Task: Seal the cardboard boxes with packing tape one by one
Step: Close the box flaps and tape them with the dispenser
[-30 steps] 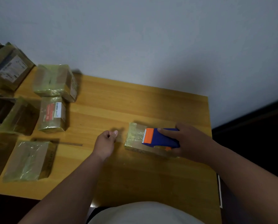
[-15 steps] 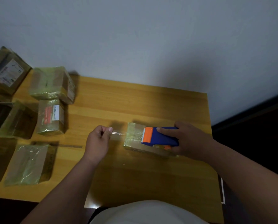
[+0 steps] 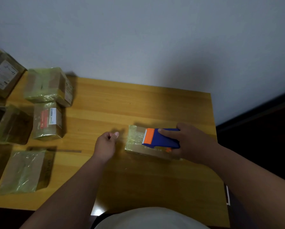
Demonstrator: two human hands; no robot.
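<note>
Head | taped boxes (image 3: 47, 120) left on table (image 3: 138, 100) | wall (image 3: 138, 38) behind

Taped box (image 3: 138, 142) flat; blue-orange dispenser (image 3: 161, 138) atop.

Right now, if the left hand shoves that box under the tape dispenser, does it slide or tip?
Likely slides: the box is low, flat and glossy with tape. Tipping seems unlikely. The right hand presses the tape dispenser onto it, which would resist.

Dispenser (image 3: 161, 139) on box (image 3: 138, 142) — other boxes (image 3: 47, 119) far left, table (image 3: 138, 104).
</note>
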